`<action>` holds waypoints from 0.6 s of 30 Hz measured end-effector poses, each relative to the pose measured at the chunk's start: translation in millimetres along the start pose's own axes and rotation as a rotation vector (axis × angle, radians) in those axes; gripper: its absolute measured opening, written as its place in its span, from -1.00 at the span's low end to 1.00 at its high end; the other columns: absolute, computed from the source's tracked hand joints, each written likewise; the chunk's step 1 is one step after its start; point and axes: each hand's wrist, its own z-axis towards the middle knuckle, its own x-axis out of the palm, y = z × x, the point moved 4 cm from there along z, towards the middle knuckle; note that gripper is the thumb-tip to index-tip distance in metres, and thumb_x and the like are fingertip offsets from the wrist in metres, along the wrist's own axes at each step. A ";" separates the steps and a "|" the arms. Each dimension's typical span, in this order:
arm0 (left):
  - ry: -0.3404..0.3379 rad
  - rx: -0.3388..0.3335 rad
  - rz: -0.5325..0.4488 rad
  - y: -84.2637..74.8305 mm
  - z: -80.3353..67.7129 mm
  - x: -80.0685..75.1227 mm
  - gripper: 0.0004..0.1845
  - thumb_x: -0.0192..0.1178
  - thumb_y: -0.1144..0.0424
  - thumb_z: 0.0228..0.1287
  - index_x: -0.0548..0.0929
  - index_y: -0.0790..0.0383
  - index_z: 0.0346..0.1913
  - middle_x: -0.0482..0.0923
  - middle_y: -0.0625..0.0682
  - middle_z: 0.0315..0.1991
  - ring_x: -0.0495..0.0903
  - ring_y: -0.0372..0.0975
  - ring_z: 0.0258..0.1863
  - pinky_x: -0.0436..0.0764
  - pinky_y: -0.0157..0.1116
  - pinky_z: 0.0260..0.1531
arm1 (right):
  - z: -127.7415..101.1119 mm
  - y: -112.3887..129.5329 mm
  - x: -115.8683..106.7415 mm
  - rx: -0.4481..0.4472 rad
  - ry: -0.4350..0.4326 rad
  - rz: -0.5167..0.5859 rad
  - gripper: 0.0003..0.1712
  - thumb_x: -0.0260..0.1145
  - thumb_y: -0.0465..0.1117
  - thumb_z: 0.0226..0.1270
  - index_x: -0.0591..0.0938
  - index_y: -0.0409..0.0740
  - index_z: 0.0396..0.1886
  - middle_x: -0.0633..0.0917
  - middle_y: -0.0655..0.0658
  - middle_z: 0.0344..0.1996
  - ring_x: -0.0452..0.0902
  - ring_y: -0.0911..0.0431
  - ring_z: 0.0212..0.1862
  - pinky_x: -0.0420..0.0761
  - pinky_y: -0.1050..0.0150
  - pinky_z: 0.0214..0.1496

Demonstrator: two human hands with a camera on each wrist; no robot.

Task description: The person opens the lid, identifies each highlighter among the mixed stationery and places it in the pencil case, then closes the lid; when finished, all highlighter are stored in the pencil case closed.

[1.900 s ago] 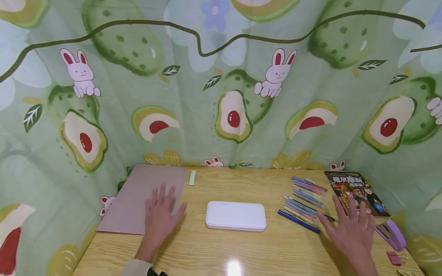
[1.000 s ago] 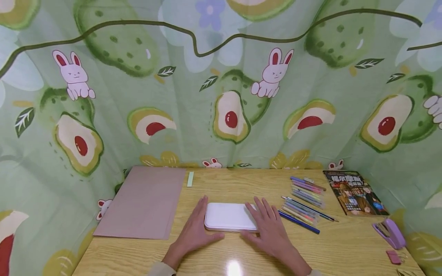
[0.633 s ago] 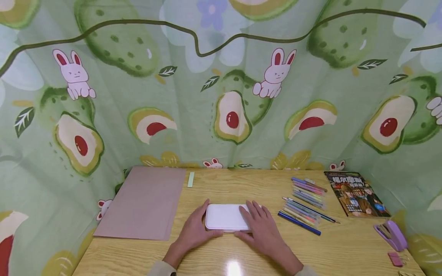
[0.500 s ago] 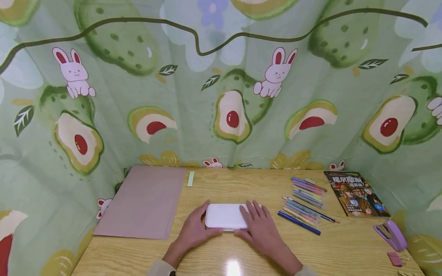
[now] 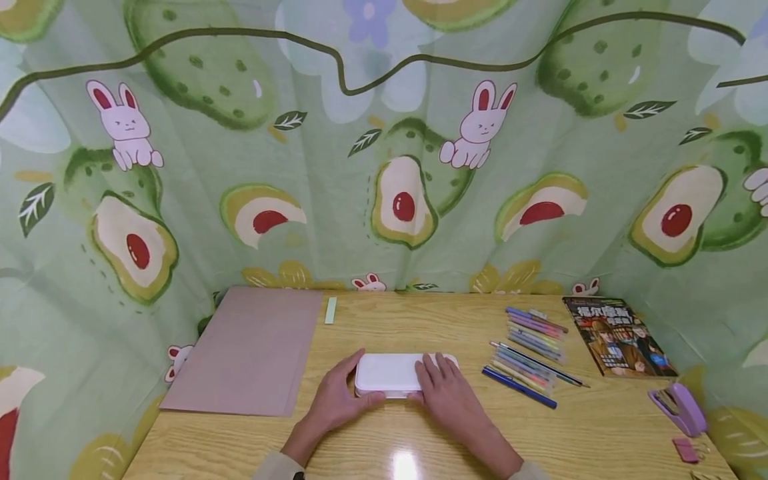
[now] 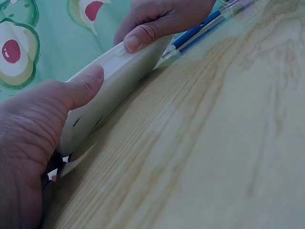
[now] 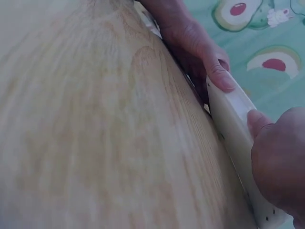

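Both hands grip the white pencil case point(image 5: 387, 373) at mid-surface point(image 5: 420, 320): left hand point(image 5: 336, 403) curled round its left end, right hand point(image 5: 444, 397) over its right end, thumbs on the near edge. Pens point(image 5: 528, 353) lie just right.

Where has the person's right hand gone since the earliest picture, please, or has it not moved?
Yes. The right hand has moved left, away from the book and past the pens, onto the white case.
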 end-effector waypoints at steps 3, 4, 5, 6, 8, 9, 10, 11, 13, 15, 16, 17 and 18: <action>-0.002 0.002 -0.009 -1.5 -0.5 0.0 0.13 0.51 -0.37 0.05 0.38 0.24 0.56 0.47 0.21 0.44 0.45 0.13 0.42 0.47 0.15 0.35 | 1.2 1.9 -1.2 -0.042 -0.039 -0.045 -0.16 -0.42 0.18 0.75 0.59 -0.41 0.13 0.71 -0.42 0.02 0.68 -0.34 0.06 0.68 -0.12 0.13; -0.003 0.003 -0.009 -2.0 -0.3 0.0 0.13 0.51 -0.36 0.05 0.38 0.24 0.56 0.46 0.21 0.44 0.45 0.12 0.42 0.47 0.14 0.34 | 1.6 2.3 -1.5 -0.053 -0.049 -0.059 -0.17 -0.43 0.16 0.76 0.59 -0.41 0.11 0.71 -0.42 0.00 0.69 -0.34 0.04 0.69 -0.11 0.11; -0.004 0.004 -0.011 -2.5 0.0 -0.2 0.13 0.51 -0.36 0.05 0.38 0.25 0.56 0.46 0.21 0.45 0.44 0.13 0.43 0.47 0.14 0.35 | 2.1 2.5 -1.8 -0.065 -0.060 -0.072 -0.17 -0.43 0.15 0.76 0.60 -0.42 0.09 0.72 -0.42 -0.02 0.70 -0.33 0.02 0.70 -0.11 0.09; -0.005 0.005 -0.011 -3.1 0.6 -0.3 0.13 0.51 -0.36 0.05 0.37 0.25 0.56 0.46 0.21 0.45 0.44 0.12 0.43 0.46 0.13 0.35 | 2.6 2.4 -2.0 -0.074 -0.067 -0.084 -0.17 -0.43 0.13 0.77 0.60 -0.43 0.08 0.72 -0.42 -0.03 0.71 -0.32 0.00 0.71 -0.10 0.07; -0.008 0.009 -0.015 -4.3 2.0 -0.8 0.13 0.52 -0.35 0.05 0.38 0.26 0.56 0.46 0.21 0.45 0.44 0.12 0.43 0.46 0.13 0.36 | 3.9 1.9 -2.6 -0.083 -0.076 -0.101 -0.19 -0.43 0.11 0.78 0.60 -0.42 0.07 0.73 -0.42 -0.04 0.72 -0.30 -0.01 0.72 -0.09 0.05; -0.009 0.012 -0.014 -4.8 2.8 -0.9 0.13 0.52 -0.34 0.05 0.37 0.26 0.56 0.46 0.21 0.45 0.44 0.12 0.43 0.46 0.13 0.36 | 4.5 1.5 -2.8 -0.086 -0.078 -0.106 -0.20 -0.43 0.10 0.79 0.60 -0.42 0.07 0.73 -0.42 -0.04 0.73 -0.29 -0.02 0.73 -0.08 0.04; -0.009 0.014 -0.016 -5.0 3.4 -1.0 0.13 0.53 -0.33 0.05 0.37 0.26 0.56 0.46 0.22 0.45 0.44 0.13 0.43 0.46 0.14 0.36 | 4.8 1.3 -3.0 -0.090 -0.081 -0.109 -0.22 -0.42 0.09 0.79 0.59 -0.42 0.06 0.73 -0.42 -0.05 0.74 -0.29 -0.03 0.74 -0.08 0.02; -0.008 0.015 -0.014 -5.5 3.7 -1.1 0.13 0.52 -0.34 0.05 0.37 0.26 0.56 0.46 0.22 0.45 0.44 0.13 0.43 0.46 0.13 0.36 | 5.1 1.3 -3.1 -0.095 -0.084 -0.112 -0.22 -0.42 0.08 0.79 0.59 -0.42 0.06 0.73 -0.42 -0.05 0.74 -0.28 -0.04 0.74 -0.07 0.00; -0.005 0.014 -0.016 -5.3 3.9 -1.1 0.13 0.53 -0.32 0.05 0.37 0.27 0.56 0.46 0.23 0.45 0.44 0.14 0.43 0.46 0.14 0.36 | 5.2 1.8 -3.5 -0.108 -0.089 -0.124 -0.23 -0.42 0.06 0.80 0.61 -0.41 0.04 0.74 -0.42 -0.06 0.76 -0.27 -0.05 0.76 -0.06 -0.03; -0.004 0.008 -0.015 -4.5 3.2 -1.2 0.13 0.54 -0.31 0.04 0.38 0.26 0.56 0.46 0.23 0.44 0.43 0.14 0.43 0.45 0.14 0.36 | 5.0 2.8 -3.3 -0.124 -0.093 -0.137 -0.23 -0.42 0.05 0.80 0.62 -0.40 0.03 0.74 -0.41 -0.08 0.76 -0.25 -0.07 0.76 -0.04 -0.03; -0.003 0.005 -0.016 -4.0 2.8 -1.2 0.13 0.55 -0.31 0.04 0.38 0.26 0.56 0.46 0.23 0.44 0.43 0.14 0.43 0.45 0.14 0.36 | 4.7 3.3 -3.0 -0.131 -0.094 -0.145 -0.23 -0.42 0.04 0.80 0.63 -0.40 0.03 0.74 -0.41 -0.08 0.76 -0.25 -0.07 0.76 -0.03 -0.04; -0.003 0.004 -0.016 -3.6 2.3 -1.4 0.12 0.55 -0.30 0.04 0.38 0.26 0.56 0.46 0.24 0.44 0.43 0.15 0.43 0.46 0.14 0.36 | 4.6 3.7 -2.7 -0.136 -0.095 -0.156 -0.22 -0.43 0.04 0.80 0.63 -0.40 0.03 0.75 -0.40 -0.08 0.76 -0.24 -0.07 0.75 -0.02 -0.03; -0.005 0.008 -0.020 -3.3 1.8 -1.5 0.12 0.56 -0.29 0.04 0.38 0.27 0.55 0.46 0.25 0.44 0.44 0.15 0.43 0.46 0.15 0.35 | 4.5 4.0 -2.5 -0.139 -0.094 -0.163 -0.23 -0.43 0.03 0.80 0.64 -0.39 0.03 0.75 -0.40 -0.08 0.76 -0.23 -0.07 0.75 -0.02 -0.03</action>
